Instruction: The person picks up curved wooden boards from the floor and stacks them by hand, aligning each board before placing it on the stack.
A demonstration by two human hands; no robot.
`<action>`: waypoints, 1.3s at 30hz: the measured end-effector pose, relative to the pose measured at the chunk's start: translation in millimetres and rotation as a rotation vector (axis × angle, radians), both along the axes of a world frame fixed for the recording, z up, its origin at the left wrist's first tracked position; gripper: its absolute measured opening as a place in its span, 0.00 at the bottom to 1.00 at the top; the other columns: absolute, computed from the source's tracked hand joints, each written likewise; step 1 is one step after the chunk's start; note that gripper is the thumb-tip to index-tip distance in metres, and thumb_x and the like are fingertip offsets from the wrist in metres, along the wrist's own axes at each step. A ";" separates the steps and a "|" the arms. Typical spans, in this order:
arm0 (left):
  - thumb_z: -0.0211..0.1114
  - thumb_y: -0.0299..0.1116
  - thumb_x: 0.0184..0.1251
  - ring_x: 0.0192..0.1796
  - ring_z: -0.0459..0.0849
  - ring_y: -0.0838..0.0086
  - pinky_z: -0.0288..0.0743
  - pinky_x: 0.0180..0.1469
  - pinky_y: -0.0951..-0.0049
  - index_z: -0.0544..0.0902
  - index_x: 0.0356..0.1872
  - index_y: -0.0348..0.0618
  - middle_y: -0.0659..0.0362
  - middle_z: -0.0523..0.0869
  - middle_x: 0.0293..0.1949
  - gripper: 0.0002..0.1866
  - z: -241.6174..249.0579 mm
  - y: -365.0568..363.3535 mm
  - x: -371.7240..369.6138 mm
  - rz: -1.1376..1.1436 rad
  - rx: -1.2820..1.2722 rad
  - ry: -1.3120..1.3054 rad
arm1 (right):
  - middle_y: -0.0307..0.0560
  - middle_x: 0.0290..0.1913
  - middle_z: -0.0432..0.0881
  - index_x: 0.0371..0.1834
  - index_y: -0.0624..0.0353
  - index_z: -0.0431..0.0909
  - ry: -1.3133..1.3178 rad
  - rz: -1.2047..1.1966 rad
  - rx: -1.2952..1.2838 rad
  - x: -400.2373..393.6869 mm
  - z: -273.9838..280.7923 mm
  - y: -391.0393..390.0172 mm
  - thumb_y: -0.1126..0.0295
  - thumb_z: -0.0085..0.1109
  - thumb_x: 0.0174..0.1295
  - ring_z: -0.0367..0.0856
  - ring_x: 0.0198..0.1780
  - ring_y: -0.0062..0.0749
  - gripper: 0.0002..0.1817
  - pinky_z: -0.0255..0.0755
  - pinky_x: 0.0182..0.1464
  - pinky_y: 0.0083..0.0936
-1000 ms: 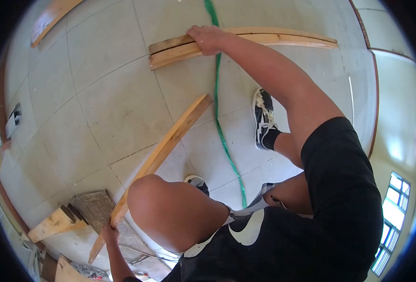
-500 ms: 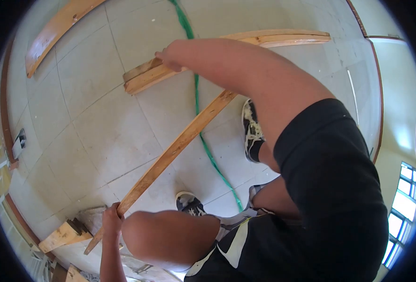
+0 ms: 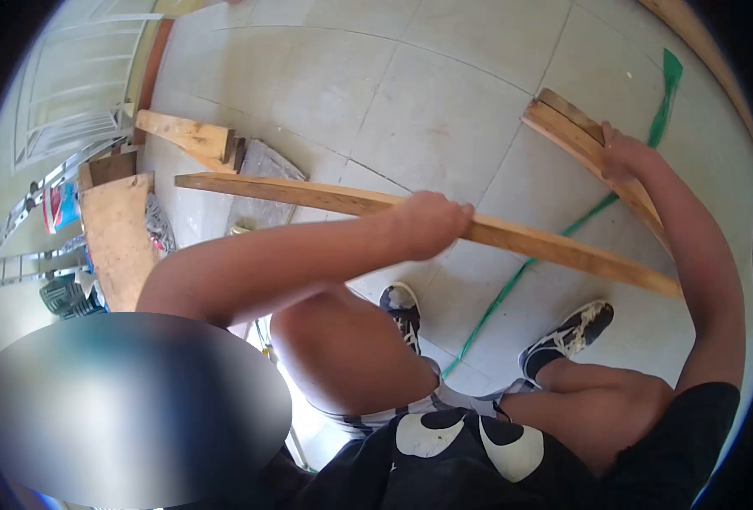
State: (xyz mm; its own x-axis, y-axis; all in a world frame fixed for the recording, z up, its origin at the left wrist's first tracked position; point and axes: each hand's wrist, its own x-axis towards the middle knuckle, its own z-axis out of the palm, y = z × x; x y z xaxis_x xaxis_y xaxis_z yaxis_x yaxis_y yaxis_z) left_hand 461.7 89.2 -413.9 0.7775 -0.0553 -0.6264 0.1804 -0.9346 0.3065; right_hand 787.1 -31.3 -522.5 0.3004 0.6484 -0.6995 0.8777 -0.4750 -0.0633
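My left hand (image 3: 432,225) is wrapped round a long wooden plank (image 3: 555,249) near its middle. This plank slants across the view, its left end near the scrap wood and its right end passing by my right forearm. My right hand (image 3: 630,155) grips a pair of wooden boards (image 3: 568,136) lying together, close to their near-left end, with fingers over the top edge. The far part of those boards is hidden behind my right arm. A green strip (image 3: 500,297) runs along the floor beneath the wood.
Short wood blocks (image 3: 185,136) and a grey slab (image 3: 270,174) lie on the tiled floor (image 3: 444,93) at left. Beyond are a plywood piece (image 3: 117,238), a metal ladder (image 3: 19,221) and a white railing (image 3: 79,76). Another curved board (image 3: 708,42) lies at upper right.
The view has swung left, so the boards now appear at right. My left hand has moved from near the plank's end to its middle. My right hand stays on the paired boards.
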 end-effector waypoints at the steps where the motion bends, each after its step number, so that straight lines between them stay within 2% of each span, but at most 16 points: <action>1: 0.57 0.26 0.59 0.34 0.85 0.55 0.79 0.36 0.60 0.75 0.38 0.37 0.50 0.84 0.28 0.08 -2.0 -10.5 5.8 0.003 0.018 -0.003 | 0.64 0.52 0.77 0.74 0.61 0.42 -0.018 -0.007 -0.002 1.5 -2.8 -3.6 0.71 0.64 0.45 0.78 0.53 0.52 0.52 0.72 0.55 0.37; 2: 0.56 0.26 0.59 0.34 0.85 0.55 0.79 0.35 0.59 0.75 0.38 0.37 0.50 0.84 0.27 0.07 2.8 -10.6 18.5 -0.004 -0.013 -0.024 | 0.62 0.50 0.79 0.74 0.59 0.43 -0.031 -0.030 -0.029 10.8 0.6 -1.4 0.68 0.67 0.43 0.79 0.53 0.50 0.55 0.73 0.54 0.37; 4: 0.55 0.26 0.59 0.34 0.85 0.56 0.79 0.36 0.59 0.75 0.37 0.36 0.49 0.84 0.27 0.07 -4.5 -31.4 26.1 -0.021 -0.049 -0.081 | 0.66 0.54 0.76 0.72 0.66 0.47 0.052 -0.068 -0.047 6.4 3.7 5.2 0.73 0.60 0.47 0.77 0.54 0.55 0.46 0.71 0.56 0.38; 5: 0.55 0.26 0.59 0.34 0.85 0.56 0.79 0.36 0.59 0.75 0.37 0.36 0.49 0.84 0.28 0.07 -13.9 -39.3 29.9 -0.003 -0.070 -0.151 | 0.63 0.52 0.78 0.67 0.64 0.60 0.069 -0.083 -0.026 -4.8 29.4 10.1 0.72 0.62 0.46 0.78 0.52 0.54 0.40 0.72 0.52 0.40; 7: 0.55 0.25 0.58 0.35 0.85 0.56 0.79 0.37 0.60 0.74 0.37 0.37 0.48 0.83 0.32 0.07 -23.7 -57.8 44.2 -0.026 -0.115 -0.252 | 0.56 0.46 0.82 0.54 0.57 0.75 0.102 -0.022 0.058 8.7 0.9 3.3 0.70 0.67 0.43 0.81 0.45 0.50 0.29 0.74 0.45 0.41; 9: 0.54 0.24 0.58 0.37 0.85 0.56 0.79 0.38 0.62 0.74 0.39 0.37 0.47 0.83 0.35 0.08 -24.4 -75.5 66.6 -0.092 -0.085 -0.257 | 0.55 0.41 0.84 0.60 0.52 0.71 0.092 -0.063 0.105 4.8 7.6 4.3 0.69 0.71 0.39 0.82 0.42 0.50 0.37 0.74 0.43 0.44; 11: 0.54 0.24 0.58 0.37 0.84 0.56 0.79 0.39 0.62 0.73 0.41 0.37 0.47 0.82 0.36 0.09 -26.4 -102.8 90.2 -0.175 -0.081 -0.254 | 0.55 0.42 0.84 0.71 0.46 0.60 0.057 -0.138 0.109 0.1 5.4 3.5 0.69 0.71 0.39 0.82 0.44 0.51 0.49 0.75 0.44 0.44; 12: 0.55 0.24 0.57 0.37 0.84 0.56 0.79 0.39 0.62 0.73 0.41 0.37 0.47 0.82 0.36 0.10 -27.0 -115.1 102.4 -0.184 -0.057 -0.221 | 0.54 0.46 0.83 0.71 0.45 0.60 0.036 -0.125 0.151 -2.4 3.6 -1.9 0.70 0.68 0.44 0.81 0.47 0.48 0.45 0.75 0.46 0.42; 13: 0.56 0.24 0.56 0.37 0.84 0.56 0.79 0.40 0.62 0.72 0.42 0.37 0.47 0.82 0.36 0.12 -25.3 -125.9 111.2 -0.184 -0.025 -0.186 | 0.52 0.50 0.82 0.71 0.44 0.60 0.060 -0.227 0.253 -7.3 8.2 -8.5 0.71 0.63 0.51 0.80 0.52 0.48 0.40 0.73 0.52 0.47; 15: 0.57 0.25 0.56 0.37 0.84 0.56 0.79 0.41 0.61 0.72 0.43 0.38 0.48 0.82 0.36 0.12 -28.0 -145.4 128.3 -0.205 -0.034 -0.218 | 0.50 0.53 0.81 0.69 0.43 0.64 0.074 -0.307 0.201 -10.5 23.4 -7.7 0.70 0.60 0.56 0.78 0.55 0.51 0.34 0.68 0.56 0.60; 16: 0.58 0.25 0.56 0.37 0.84 0.56 0.79 0.42 0.60 0.72 0.43 0.38 0.49 0.83 0.36 0.12 -31.7 -160.3 138.3 -0.201 -0.047 -0.227 | 0.49 0.54 0.81 0.65 0.44 0.70 0.054 -0.306 0.126 -10.5 18.5 -3.8 0.67 0.61 0.57 0.76 0.57 0.53 0.29 0.64 0.56 0.70; 17: 0.58 0.25 0.56 0.37 0.84 0.56 0.79 0.42 0.60 0.72 0.43 0.38 0.49 0.83 0.36 0.12 -35.4 -169.0 145.3 -0.258 -0.073 -0.250 | 0.49 0.54 0.80 0.60 0.46 0.76 0.148 -0.240 -0.072 -1.8 20.0 3.8 0.66 0.64 0.56 0.75 0.58 0.52 0.25 0.65 0.56 0.67; 19: 0.59 0.28 0.59 0.40 0.84 0.55 0.78 0.42 0.57 0.71 0.45 0.41 0.50 0.82 0.39 0.13 -48.5 -184.5 162.2 -0.262 -0.232 -0.357 | 0.52 0.56 0.79 0.57 0.50 0.79 0.089 -0.110 -0.056 -5.1 39.3 -9.8 0.62 0.66 0.54 0.75 0.58 0.58 0.24 0.64 0.57 0.67; 23: 0.59 0.29 0.60 0.40 0.83 0.56 0.78 0.42 0.57 0.71 0.46 0.41 0.51 0.82 0.40 0.13 -71.4 -241.1 207.1 -0.339 -0.213 -0.379 | 0.55 0.57 0.77 0.57 0.53 0.78 0.199 -0.017 0.130 1.3 76.5 -51.4 0.61 0.65 0.55 0.73 0.59 0.61 0.25 0.63 0.56 0.70; 31: 0.59 0.32 0.62 0.42 0.83 0.56 0.77 0.42 0.55 0.71 0.49 0.44 0.52 0.81 0.42 0.15 -108.0 -301.5 260.5 -0.282 -0.046 -0.373 | 0.54 0.58 0.77 0.58 0.53 0.77 0.160 -0.126 0.136 23.0 56.7 -52.6 0.61 0.65 0.55 0.73 0.59 0.58 0.25 0.65 0.57 0.67; 39: 0.64 0.33 0.59 0.41 0.82 0.58 0.77 0.39 0.59 0.72 0.51 0.42 0.52 0.80 0.40 0.20 -109.9 -337.4 301.7 -0.339 -0.153 -0.580 | 0.54 0.59 0.77 0.59 0.53 0.76 0.157 -0.260 0.096 21.3 45.8 -92.2 0.61 0.65 0.55 0.74 0.59 0.57 0.26 0.65 0.57 0.65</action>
